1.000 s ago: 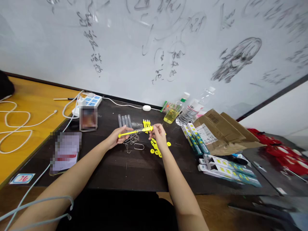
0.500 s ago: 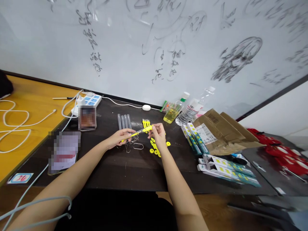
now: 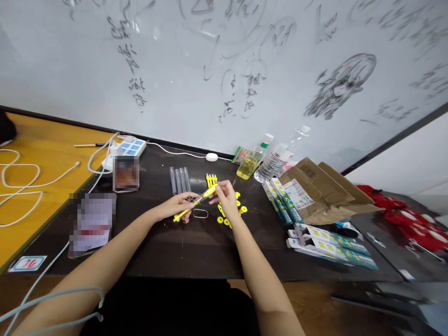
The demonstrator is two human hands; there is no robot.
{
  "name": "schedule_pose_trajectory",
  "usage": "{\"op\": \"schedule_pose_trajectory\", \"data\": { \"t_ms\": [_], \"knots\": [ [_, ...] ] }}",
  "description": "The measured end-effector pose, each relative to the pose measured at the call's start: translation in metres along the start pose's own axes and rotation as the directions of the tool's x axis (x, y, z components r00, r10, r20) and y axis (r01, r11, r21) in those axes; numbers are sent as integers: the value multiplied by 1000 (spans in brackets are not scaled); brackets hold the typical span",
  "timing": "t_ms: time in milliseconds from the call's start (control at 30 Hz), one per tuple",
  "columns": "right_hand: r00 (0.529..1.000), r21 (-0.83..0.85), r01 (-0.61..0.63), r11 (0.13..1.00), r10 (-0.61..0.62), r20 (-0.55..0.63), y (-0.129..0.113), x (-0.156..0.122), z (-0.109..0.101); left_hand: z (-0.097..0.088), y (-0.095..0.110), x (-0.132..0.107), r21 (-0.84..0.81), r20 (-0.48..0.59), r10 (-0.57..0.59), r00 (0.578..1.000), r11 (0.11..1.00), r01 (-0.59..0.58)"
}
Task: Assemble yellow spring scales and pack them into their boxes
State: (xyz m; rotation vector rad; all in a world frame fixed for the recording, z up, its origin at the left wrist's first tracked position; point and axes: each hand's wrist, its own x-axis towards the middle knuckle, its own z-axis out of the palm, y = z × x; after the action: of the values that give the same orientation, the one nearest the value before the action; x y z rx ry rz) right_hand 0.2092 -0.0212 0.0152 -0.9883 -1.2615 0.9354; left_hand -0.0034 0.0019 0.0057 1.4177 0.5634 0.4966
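My left hand and my right hand both grip one thin yellow tool, a pen-like stick tilted with its far end up to the right. The left hand pinches its lower end, the right hand its upper end. Under the hands lie bent metal wire clips on the dark table. Several small yellow rings lie beside my right wrist. Behind the hands rest clear tubes and more yellow sticks.
A white power strip and cables lie at the back left by the orange desk. Two bottles, a cardboard box and long green-and-white packets crowd the right. A whiteboard wall stands behind.
The yellow tool has tilted, its left end dropping toward the table as my left hand lowered. The view shifted slightly.
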Motion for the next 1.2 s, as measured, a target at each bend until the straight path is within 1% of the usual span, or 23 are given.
{"op": "schedule_pose_trajectory", "data": {
  "t_ms": [67,167,233,300,400,467,633,800,967,1067,1200],
  "knots": [
    [999,7,-17,1000,17,51,1,-3,6,8,0,0,-9,-5,10,1000,1000,-10],
    [993,15,-30,999,29,111,5,-6,14,20,-3,2,-22,-110,41,993,999,-44],
    [993,10,-27,1000,25,119,8,-8,18,26,-5,2,-8,-172,72,982,997,-74],
    [993,1,-25,1000,25,114,11,-8,20,28,-8,3,22,-204,116,972,993,-114],
    [991,-17,-37,999,39,130,13,-8,21,28,-12,3,69,-204,189,961,981,-179],
    [987,-24,-42,999,45,152,14,-9,22,27,-15,4,89,-201,216,955,975,-202],
    [981,-35,-27,999,33,190,14,-13,24,27,-19,4,90,-200,201,959,978,-186],
    [983,-16,-40,999,42,178,15,-13,27,29,-15,2,59,-171,202,964,979,-194],
    [984,24,-44,999,39,175,18,-13,27,28,-14,2,60,-174,199,965,980,-191],
    [982,16,-32,999,29,186,19,-13,26,27,-16,2,96,-182,197,963,979,-182],
    [985,-4,-28,1000,28,173,18,-13,27,27,-16,2,203,-208,213,955,964,-171]
  ]
}}
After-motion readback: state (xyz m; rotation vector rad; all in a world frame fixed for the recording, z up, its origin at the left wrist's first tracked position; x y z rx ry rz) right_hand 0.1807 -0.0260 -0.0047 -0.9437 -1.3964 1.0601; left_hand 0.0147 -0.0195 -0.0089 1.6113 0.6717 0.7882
